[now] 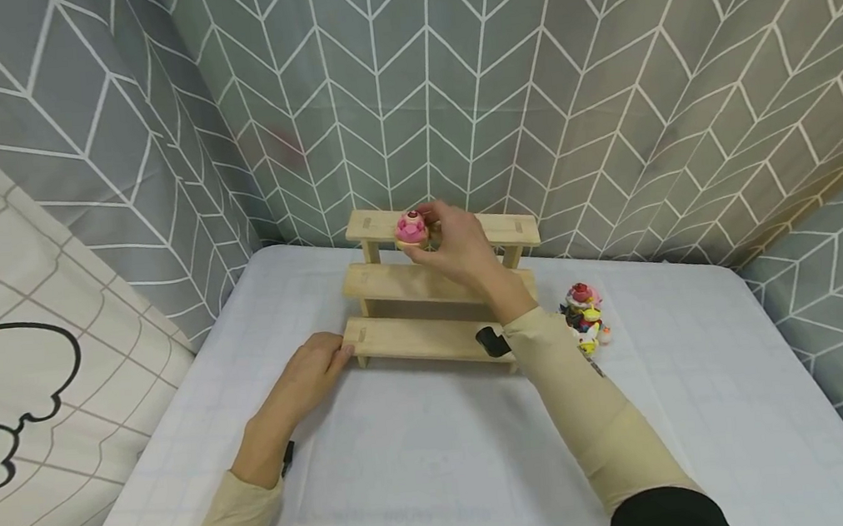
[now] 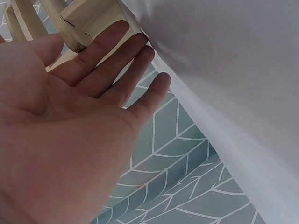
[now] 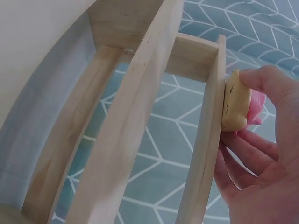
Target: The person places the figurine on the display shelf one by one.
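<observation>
Toy cake (image 1: 412, 228), pink above a yellowish base, was at the left part of the top board (image 1: 512, 227) of a three-step wooden shelf (image 1: 367, 289). The person's right hand (image 1: 460, 247) had a narrow grip on it, thumb to one side and fingers to the other. Its base faced the wood; whether it touched or hung just above, I could not tell. The left hand (image 1: 316, 368) had a wide grip, its fingers nearly straight and holding nothing, the tips touching the left end of the lowest board (image 1: 420, 337).

Right of the shelf, beside the right sleeve (image 1: 586, 424), a cluster of small toys (image 1: 584, 311) sat close together on the table (image 1: 425, 471), red, yellow, white and black among their colours; the sleeve partly hid them. Both sleeves were beige. Behind the shelf hung a grey-green curtain (image 1: 466, 84) with white zigzag lines.
</observation>
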### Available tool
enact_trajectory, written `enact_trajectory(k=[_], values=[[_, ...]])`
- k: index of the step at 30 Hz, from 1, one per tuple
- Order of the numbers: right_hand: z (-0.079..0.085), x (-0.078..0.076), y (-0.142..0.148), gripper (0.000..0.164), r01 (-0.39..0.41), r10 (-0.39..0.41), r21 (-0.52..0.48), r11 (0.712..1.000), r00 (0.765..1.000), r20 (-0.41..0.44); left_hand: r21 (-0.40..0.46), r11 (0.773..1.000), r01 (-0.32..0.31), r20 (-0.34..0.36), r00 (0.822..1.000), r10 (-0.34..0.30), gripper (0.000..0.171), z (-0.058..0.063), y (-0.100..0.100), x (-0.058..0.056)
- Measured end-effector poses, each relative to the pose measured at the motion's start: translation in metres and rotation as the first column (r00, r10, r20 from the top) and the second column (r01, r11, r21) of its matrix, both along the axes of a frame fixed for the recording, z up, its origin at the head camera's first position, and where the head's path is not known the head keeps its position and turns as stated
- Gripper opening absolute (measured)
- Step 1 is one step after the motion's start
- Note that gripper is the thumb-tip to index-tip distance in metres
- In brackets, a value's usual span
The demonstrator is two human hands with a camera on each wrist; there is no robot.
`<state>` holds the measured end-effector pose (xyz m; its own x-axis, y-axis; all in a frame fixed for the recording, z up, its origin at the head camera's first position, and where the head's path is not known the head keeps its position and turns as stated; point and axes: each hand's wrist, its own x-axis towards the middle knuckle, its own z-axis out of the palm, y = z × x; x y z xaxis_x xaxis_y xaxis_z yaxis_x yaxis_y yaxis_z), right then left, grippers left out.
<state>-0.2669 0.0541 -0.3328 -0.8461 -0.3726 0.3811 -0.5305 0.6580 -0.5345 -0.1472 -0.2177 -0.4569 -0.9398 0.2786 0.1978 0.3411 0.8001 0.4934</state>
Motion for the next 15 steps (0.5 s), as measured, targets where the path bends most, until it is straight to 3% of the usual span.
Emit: enact_trajectory(k=[5, 15], values=[[-0.001, -0.005, -0.013, 0.057, -0.032, 0.033, 0.045, 0.998, 0.999, -0.028, 0.002, 1.000, -0.001, -0.009, 1.000, 0.001, 0.020, -0.001, 0.000, 0.001], [-0.004, -0.013, -0.029, 0.056, -0.052, 0.052, 0.004, 0.999, 0.999, -0.015, 0.001, 1.000, 0.002, -0.020, 1.000, -0.002, 0.021, -0.002, -0.001, -0.001]])
